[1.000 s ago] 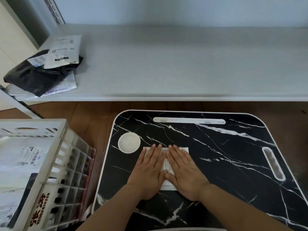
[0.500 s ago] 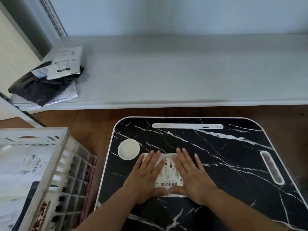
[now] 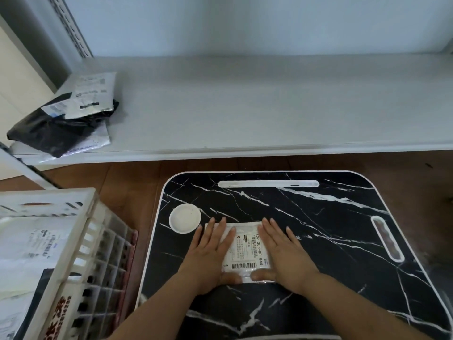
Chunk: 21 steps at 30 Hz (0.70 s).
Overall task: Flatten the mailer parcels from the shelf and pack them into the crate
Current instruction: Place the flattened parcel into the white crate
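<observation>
Mailer parcel point(image 3: 247, 251) | white, barcode label up | flat under left hand point(image 3: 210, 256), right hand point(image 3: 284, 253)

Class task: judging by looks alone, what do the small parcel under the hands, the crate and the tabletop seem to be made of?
Parcel: seemingly thin glossy plastic film, shiny at its near edge, with a printed paper label.
Crate: apparently moulded off-white plastic, with a grid of openings in its wall.
Tabletop: smooth black surface with white veins and a white rim; probably a marble-look laminate, not stone.

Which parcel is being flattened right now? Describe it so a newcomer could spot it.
On the black marble-patterned tray table, beside its round white dish, lies a small white mailer between two flat hands. Unlike the shelf's parcels, its barcode label faces up.
</observation>
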### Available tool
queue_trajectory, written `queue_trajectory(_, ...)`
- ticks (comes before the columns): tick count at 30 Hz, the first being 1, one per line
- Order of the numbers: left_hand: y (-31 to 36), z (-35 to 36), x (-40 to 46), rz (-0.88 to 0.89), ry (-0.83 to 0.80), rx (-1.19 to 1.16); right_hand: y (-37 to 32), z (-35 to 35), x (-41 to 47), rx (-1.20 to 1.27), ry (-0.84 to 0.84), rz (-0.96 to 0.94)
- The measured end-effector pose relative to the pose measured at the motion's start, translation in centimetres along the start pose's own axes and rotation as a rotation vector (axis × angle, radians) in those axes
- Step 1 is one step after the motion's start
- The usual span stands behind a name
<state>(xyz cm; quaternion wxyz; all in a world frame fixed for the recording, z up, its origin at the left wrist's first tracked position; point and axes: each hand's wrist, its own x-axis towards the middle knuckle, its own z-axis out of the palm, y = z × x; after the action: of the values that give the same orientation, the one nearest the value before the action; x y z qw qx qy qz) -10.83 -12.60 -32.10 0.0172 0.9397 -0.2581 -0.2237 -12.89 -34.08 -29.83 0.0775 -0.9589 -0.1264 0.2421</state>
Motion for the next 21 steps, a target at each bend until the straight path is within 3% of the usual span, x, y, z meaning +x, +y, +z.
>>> queue_trajectory(7, 2.4, -1.7, -2.5, -0.442, 0.285, -0.501, -0.8, 1.1, -2.3, 0.349, 0.33, 0.153)
queue_trajectory(11, 2.8, -2.8, -2.5, -0.726, 0.295, -1.125, -2.1, 0.3, -2.5, 0.685, 0.334, 0.312)
queue_trajectory(14, 3.0, -4.1, -3.4, -0.653, 0.234, -1.369, -2.7, -0.6, -2.8, 1.014, 0.282, 0.438)
queue_trajectory(17, 2.8, -6.6, -4.7, -0.562, 0.249, -1.526, -3.6, -2.6, -3.5, 1.287, 0.208, 0.427)
queue_trajectory(21, -0.2, -9.9, -7.7, -0.445, 0.326, -1.608, -6.7, -6.7, -3.4, 1.354, 0.201, 0.321)
